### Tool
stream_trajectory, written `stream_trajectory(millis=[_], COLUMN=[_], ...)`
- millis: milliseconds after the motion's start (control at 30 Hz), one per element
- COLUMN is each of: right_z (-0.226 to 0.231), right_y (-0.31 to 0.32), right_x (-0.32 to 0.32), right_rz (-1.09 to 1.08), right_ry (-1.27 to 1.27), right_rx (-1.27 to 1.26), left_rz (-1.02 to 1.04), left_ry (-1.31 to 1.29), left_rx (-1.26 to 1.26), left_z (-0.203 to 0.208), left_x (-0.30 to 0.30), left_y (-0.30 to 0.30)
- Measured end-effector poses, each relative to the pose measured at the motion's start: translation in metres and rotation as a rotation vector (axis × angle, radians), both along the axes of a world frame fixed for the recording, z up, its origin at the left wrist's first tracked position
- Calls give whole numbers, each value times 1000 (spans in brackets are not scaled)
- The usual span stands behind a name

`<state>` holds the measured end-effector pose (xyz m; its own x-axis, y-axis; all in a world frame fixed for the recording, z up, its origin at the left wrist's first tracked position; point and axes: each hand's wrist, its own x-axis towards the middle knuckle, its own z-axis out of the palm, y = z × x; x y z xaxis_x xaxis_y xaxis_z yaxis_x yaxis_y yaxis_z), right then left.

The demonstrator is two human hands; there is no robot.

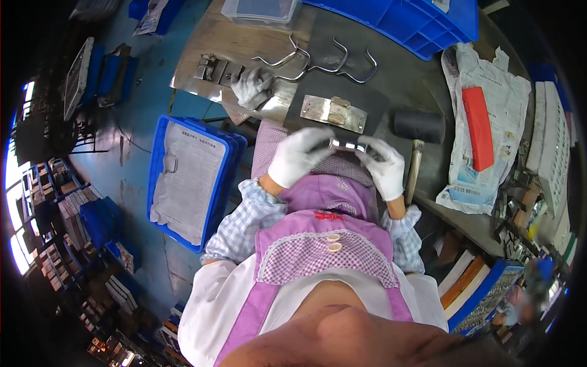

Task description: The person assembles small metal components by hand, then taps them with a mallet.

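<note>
Shiny piece (348, 145), ends partly hidden

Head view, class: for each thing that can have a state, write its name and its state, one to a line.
Left hand: white-gloved, gripping one end of the metal piece
Right hand: white-gloved, gripping the other end
Metal piece: shiny, held between both hands
Grey glove: unworn, crumpled
Mallet: lying down, unheld
Blue tray: open, paper-lined
Red block: lying on printed paper

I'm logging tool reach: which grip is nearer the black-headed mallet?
Right. The right grip is just left of the handle of the black-headed mallet; the left grip is farther left, beyond the shiny metal piece.
</note>
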<state>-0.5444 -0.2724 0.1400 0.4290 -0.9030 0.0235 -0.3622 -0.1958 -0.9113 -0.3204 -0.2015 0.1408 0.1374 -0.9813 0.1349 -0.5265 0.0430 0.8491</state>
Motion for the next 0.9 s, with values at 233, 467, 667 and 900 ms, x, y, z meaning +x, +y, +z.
stream_trajectory(millis=[233, 467, 667, 900], right_z=[-33, -51, -73, -73], right_y=[-25, -20, -5, -17], right_x=[53, 18, 27, 31], right_rz=[-146, -294, -258, -238], right_ry=[-4, -84, 200, 238], right_rx=[-186, -34, -484, -572], left_rz=[366, 165, 172, 172], left_ry=[-4, -380, -335, -314], left_rx=[-115, -65, -127, -313], left_z=[-34, -59, -67, -91], left_x=[35, 5, 9, 32], left_y=[-17, -26, -28, -44])
